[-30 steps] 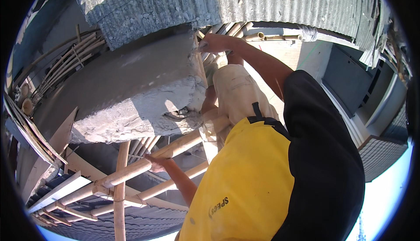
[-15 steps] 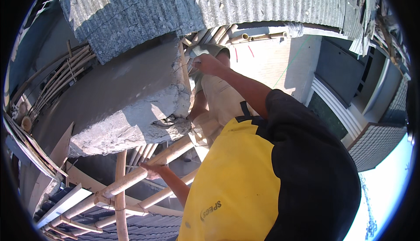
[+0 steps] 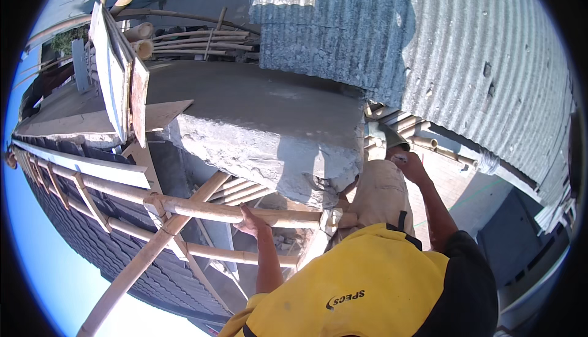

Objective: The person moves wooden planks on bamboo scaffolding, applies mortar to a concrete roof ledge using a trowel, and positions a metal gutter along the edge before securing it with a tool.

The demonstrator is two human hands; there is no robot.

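Swung round within half a second, the whole view now sets the concrete slab farther right, and the right hand sits by the raised knee, while the left hand stays on the same bamboo pole. That pole, pale tan, round and sunlit, with a faintly dusty skin, runs across the lower middle of the scene, below the slab's broken edge, its right end reaching the person's leg. Left hand is closed on it, fingers laid over the top; the right hand is curled, and whether it holds anything cannot be told. A slanting bamboo pole crosses it on the left, and a thinner rail runs below. Just above lies the concrete slab, smooth and grey on top, rough, whitish and chipped along its face. Beside it, dusty beige trousers meet a yellow shirt with black sleeves. Farther out, weathered corrugated sheets overhang the slab, bundled bamboo lies behind it, and dark roof tiles slope away at left under bright sky.
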